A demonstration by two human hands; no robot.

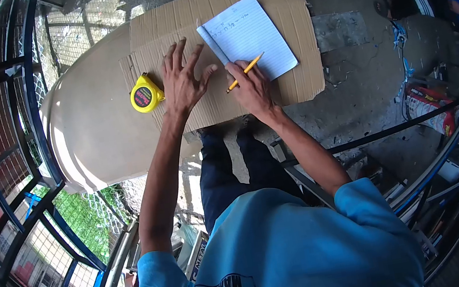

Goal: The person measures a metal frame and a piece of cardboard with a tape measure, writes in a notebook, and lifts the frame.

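Pinching a pencil [245, 72], right hand [252, 88] hides its grip; left hand [182, 82] fingers spread on cardboard [292, 82].

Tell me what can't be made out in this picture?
- Head view: writing on the notebook is too small to read.
- The pencil tip is hidden behind the right hand.
- Cardboard beneath the left hand is covered by the palm.
- The tape measure label is too small to read.

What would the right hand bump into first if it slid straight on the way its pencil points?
Most likely the notebook: the right hand aims its pencil up-right, and the tip already lies at the page's lower edge on the cardboard.
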